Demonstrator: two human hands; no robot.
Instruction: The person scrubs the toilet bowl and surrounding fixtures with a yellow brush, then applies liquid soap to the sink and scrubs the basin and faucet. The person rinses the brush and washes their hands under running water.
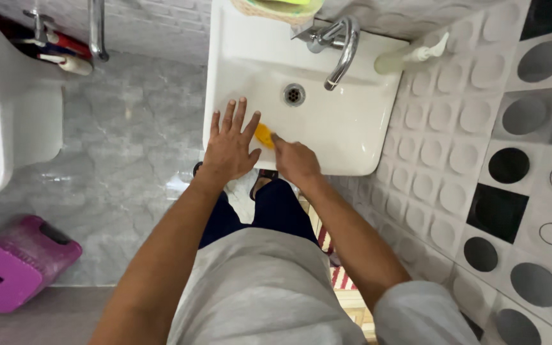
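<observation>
A white wash basin point(352, 128) hangs on the tiled wall, with a round drain point(294, 94) and a curved chrome tap point(343, 48). My left hand point(230, 144) lies flat with spread fingers on the basin's near left rim. My right hand point(295, 160) is closed on a small yellow sponge point(263, 135) pressed against the inside of the basin near the front edge. Most of the sponge is hidden by my fingers.
A pale soap dispenser point(410, 56) stands on the basin's right corner. A woven basket point(276, 7) sits behind the tap. A white toilet point(7, 121) is at left, a pink plastic stool point(17, 262) on the grey marble floor, a striped mat point(337, 275) underfoot.
</observation>
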